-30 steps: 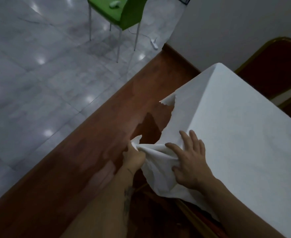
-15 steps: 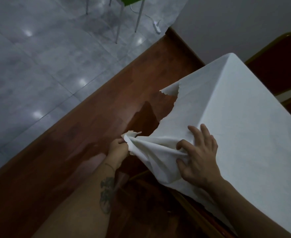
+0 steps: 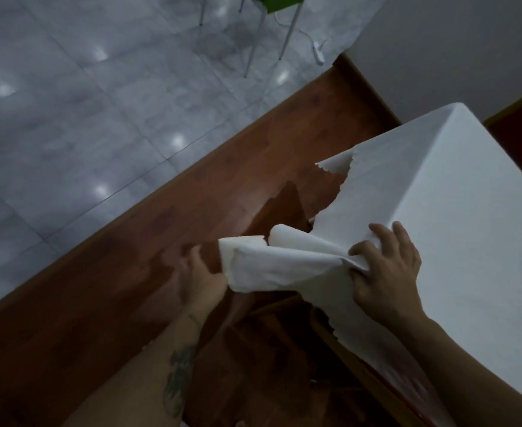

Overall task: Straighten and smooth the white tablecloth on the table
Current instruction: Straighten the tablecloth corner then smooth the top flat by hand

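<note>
The white tablecloth (image 3: 457, 229) covers the table at the right, its ragged side edge hanging over the near-left side. A loose flap (image 3: 272, 263) of it sticks out to the left, folded and curled. My right hand (image 3: 386, 272) rests on the table's near corner and pinches the bunched root of that flap between thumb and fingers. Blurred, with its fingers spread, my left hand (image 3: 198, 278) sits at the flap's left end, touching its edge without a visible grip. The table's wooden rim (image 3: 343, 343) shows below the cloth.
A brown wooden floor strip (image 3: 130, 303) runs diagonally below me, with grey tiles (image 3: 84, 118) beyond. A green chair's metal legs (image 3: 255, 41) and a white cord switch (image 3: 319, 55) are at the top. A dark red chair back (image 3: 518, 131) stands at the far right by the wall.
My left hand has let go of the cloth corner and opened. The flap now juts out, curled, to the left. My right hand keeps its pinch at the table corner.
</note>
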